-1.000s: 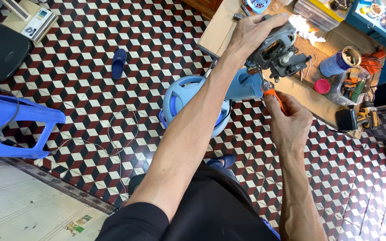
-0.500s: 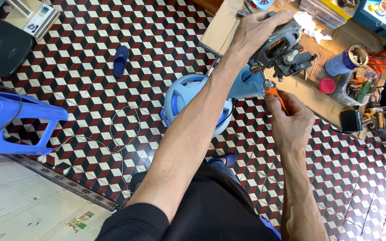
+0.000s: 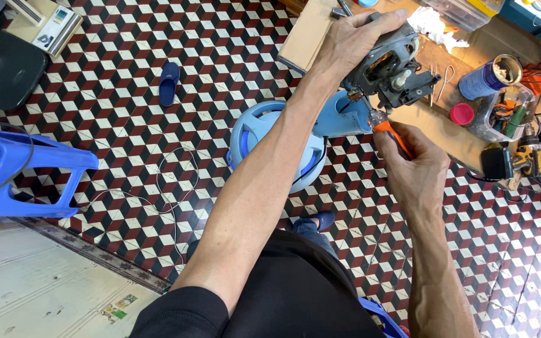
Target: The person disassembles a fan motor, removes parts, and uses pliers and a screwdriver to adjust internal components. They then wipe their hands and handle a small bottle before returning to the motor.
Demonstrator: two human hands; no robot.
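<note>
The left hand (image 3: 352, 40) clasps the grey metal fan motor (image 3: 391, 69) from above, at the near edge of the cluttered wooden workbench (image 3: 436, 122), shaft pointing right. Below it, the right hand (image 3: 416, 166) grips an orange-handled screwdriver (image 3: 388, 130), its long axis angled up-left into the motor. Open tiled floor (image 3: 158, 75) lies left of both hands.

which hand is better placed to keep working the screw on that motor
Right. The right hand already holds the orange-handled screwdriver with its tip at the underside of the grey motor, while the left hand is clamped over the motor's top, steadying it.
</note>
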